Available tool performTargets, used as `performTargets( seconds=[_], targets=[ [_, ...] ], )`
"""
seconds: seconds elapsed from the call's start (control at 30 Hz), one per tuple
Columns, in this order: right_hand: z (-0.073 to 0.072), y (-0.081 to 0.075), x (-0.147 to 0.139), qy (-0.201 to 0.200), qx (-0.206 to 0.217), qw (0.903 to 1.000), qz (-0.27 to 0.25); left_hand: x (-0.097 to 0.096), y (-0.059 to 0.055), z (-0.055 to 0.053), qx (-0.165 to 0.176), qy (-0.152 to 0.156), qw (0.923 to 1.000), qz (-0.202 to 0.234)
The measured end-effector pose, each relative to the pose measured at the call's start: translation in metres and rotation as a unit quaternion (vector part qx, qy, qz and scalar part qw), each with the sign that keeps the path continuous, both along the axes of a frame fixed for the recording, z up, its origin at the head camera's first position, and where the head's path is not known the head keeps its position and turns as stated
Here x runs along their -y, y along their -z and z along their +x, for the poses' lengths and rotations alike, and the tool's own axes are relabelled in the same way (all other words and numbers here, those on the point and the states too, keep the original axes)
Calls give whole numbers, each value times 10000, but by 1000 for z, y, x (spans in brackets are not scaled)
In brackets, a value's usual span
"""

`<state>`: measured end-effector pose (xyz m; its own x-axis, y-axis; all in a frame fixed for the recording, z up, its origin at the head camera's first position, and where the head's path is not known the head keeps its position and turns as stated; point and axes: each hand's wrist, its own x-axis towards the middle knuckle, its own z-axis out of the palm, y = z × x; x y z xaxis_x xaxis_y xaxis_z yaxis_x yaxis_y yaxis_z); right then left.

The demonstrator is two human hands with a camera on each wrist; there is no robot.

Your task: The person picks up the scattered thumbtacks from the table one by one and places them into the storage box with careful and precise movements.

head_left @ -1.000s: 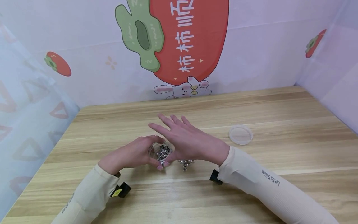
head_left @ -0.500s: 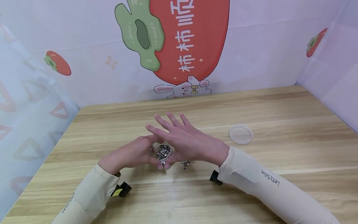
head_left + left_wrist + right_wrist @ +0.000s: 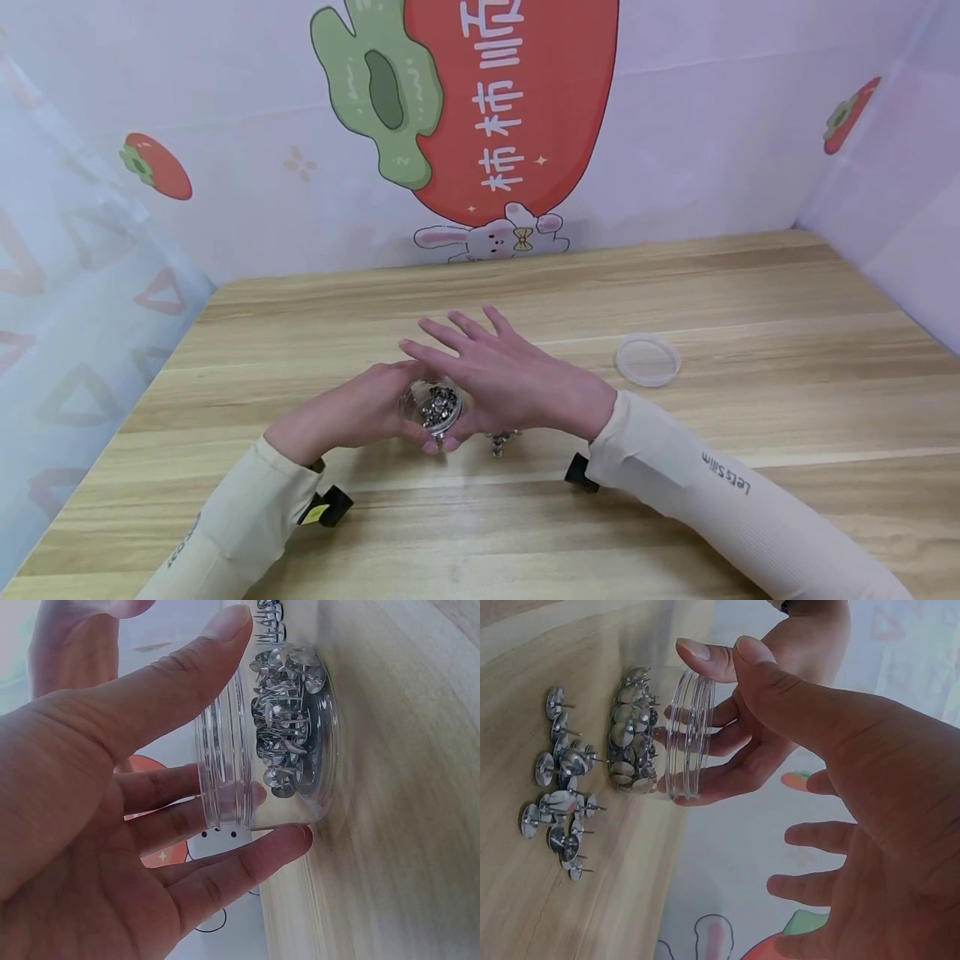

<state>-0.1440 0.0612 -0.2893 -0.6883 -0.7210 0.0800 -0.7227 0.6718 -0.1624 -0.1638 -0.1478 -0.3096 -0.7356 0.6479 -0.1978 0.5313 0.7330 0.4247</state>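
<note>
My left hand (image 3: 367, 408) grips a clear, lidless jar (image 3: 229, 750) that stands on the table, its fingers and thumb around the jar's side. Silver thumbtacks (image 3: 281, 712) fill part of the jar. My right hand (image 3: 502, 379) hovers beside and above the jar with fingers spread; nothing is held in it. Its thumb (image 3: 780, 679) lies close to the left thumb by the jar's mouth; whether they touch I cannot tell. Loose thumbtacks (image 3: 562, 795) lie in a small pile right beside the jar, partly hidden under the right hand in the head view.
A round clear lid (image 3: 648, 360) lies flat on the wooden table (image 3: 465, 525), to the right of and beyond the hands. A printed backdrop (image 3: 675, 150) rises behind the table, with similar sheets along both sides.
My right hand has shifted slightly, its fingers a little more fanned out, and more of the jar's mouth shows. The left hand and the jar have stayed nearly in place.
</note>
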Motion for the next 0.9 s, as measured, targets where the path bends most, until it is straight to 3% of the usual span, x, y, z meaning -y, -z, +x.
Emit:
performTargets(
  seconds=[0.5, 0.9],
  targets=[
    [-2, 8, -40, 402, -63, 9990, 192, 1, -2, 2, 67, -215, 9997, -67],
    [-5, 9, -44, 420, 87, 9990, 152, -1, -2, 2, 5, -166, 9998, -117]
  ],
)
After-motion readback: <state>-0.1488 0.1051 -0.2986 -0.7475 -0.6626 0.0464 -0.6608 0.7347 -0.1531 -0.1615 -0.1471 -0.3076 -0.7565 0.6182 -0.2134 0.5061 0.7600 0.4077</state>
